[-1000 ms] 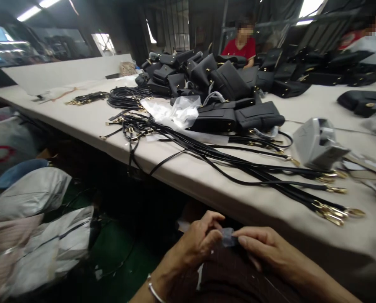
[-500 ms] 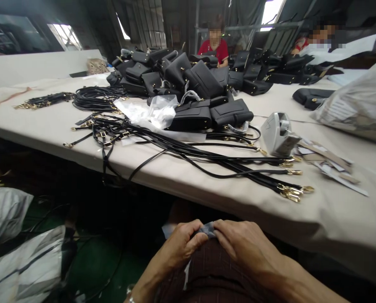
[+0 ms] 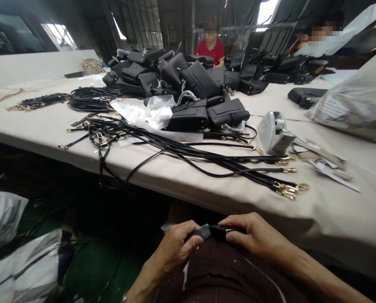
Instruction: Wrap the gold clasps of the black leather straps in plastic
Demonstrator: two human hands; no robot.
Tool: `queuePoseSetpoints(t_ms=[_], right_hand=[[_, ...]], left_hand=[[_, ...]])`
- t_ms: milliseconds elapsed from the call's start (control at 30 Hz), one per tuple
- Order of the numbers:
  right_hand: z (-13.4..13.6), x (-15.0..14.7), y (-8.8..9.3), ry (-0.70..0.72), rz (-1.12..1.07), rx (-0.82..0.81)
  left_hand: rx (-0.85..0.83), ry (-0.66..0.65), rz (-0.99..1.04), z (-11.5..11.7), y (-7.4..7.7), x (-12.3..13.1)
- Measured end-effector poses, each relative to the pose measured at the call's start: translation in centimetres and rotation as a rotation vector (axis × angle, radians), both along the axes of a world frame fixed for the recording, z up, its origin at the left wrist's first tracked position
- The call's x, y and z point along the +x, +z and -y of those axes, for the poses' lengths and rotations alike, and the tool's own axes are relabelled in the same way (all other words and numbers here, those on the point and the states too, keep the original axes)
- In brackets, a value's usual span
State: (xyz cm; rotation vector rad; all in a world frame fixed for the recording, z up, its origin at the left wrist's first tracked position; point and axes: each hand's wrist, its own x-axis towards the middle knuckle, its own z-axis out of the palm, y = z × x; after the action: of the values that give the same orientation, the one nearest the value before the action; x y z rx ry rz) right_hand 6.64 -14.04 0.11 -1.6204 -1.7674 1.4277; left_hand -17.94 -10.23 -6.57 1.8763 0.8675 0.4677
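Both my hands rest on my lap below the table's front edge. My left hand (image 3: 177, 246) is closed, pinching a small grey-clear wrap (image 3: 204, 231) at its left end. My right hand (image 3: 254, 236) is closed on a short black strap piece (image 3: 221, 231) with a gold bit showing, right beside the wrap. The two hands are nearly touching. On the beige table (image 3: 181, 172) just ahead lie several long black straps (image 3: 207, 155) whose gold clasps (image 3: 287, 189) point right.
A grey tape dispenser (image 3: 274, 132) and paper tags (image 3: 323, 162) lie right of the straps. Black bags (image 3: 200, 90) and clear plastic (image 3: 153, 111) are piled mid-table. A large plastic bag (image 3: 355, 103) is at right. Two people sit at the far side. Plastic bags (image 3: 14, 252) cover the floor at left.
The view has swung right and settled. My hands have drawn slightly apart, and a black strap piece now shows between them beside the wrap.
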Motion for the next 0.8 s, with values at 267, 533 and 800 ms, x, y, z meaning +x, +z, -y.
queuePoseSetpoints(t_ms=[267,533,800], right_hand=[[0.4,1.1,0.2,-0.080,-0.085,-0.331],[0.4,1.0,0.3,-0.200,-0.260,-0.380],[0.4,0.0,-0.8,-0.252,-0.251,-0.352]], left_hand=[[0.098,0.003,0.069,0.2,-0.9,-0.4],[-0.019,0.187,0.121,0.2,-0.5,0.1],[-0.062,0.122,0.253,1.1,0.2,1.2]])
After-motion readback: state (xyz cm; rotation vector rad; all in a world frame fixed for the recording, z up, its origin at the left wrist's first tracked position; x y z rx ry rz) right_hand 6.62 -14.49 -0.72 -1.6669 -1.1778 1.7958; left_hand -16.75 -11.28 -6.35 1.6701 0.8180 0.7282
